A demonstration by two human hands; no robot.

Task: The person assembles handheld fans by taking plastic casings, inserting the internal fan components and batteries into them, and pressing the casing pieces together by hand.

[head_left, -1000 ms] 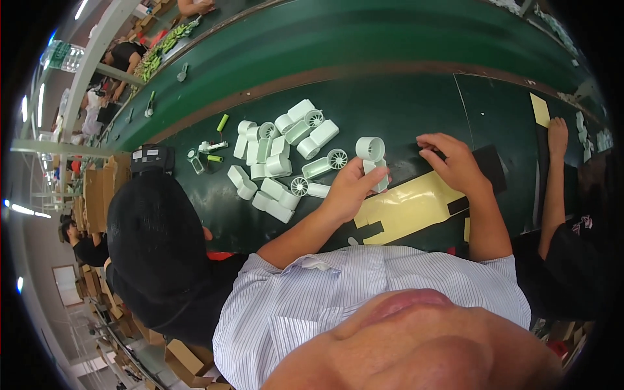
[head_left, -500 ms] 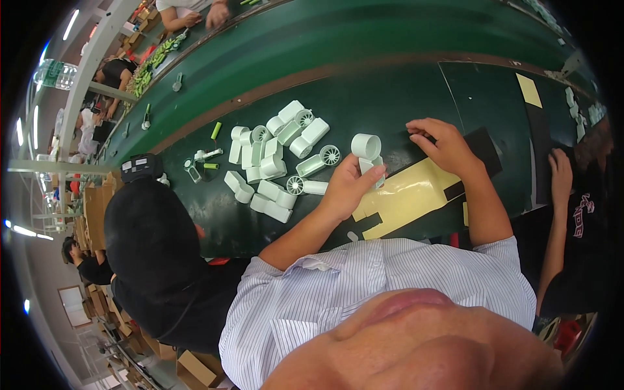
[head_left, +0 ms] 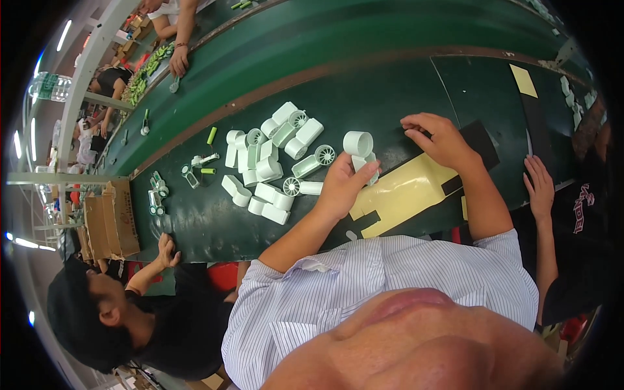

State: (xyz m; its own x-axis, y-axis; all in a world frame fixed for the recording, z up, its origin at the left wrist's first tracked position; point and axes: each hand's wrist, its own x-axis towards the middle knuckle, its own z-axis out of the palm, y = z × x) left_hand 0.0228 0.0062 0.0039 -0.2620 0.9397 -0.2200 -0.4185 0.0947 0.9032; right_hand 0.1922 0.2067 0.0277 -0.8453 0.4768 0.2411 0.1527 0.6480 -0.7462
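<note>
1. your left hand point(head_left: 341, 185) curls its fingers around a pale green plastic cylinder point(head_left: 364, 162), pinching it at the side wall.
2. it looks light, rigid and smooth; hold the wall, not the rim.
3. another ring point(head_left: 358, 143) sits just above, touching; your right hand point(head_left: 442, 138) rests with bent fingers on the black mat point(head_left: 484, 140).

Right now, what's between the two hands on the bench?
Head view: a pale green plastic ring stands between the left hand and the right hand, on the dark green bench beside the yellow sheet.
</note>
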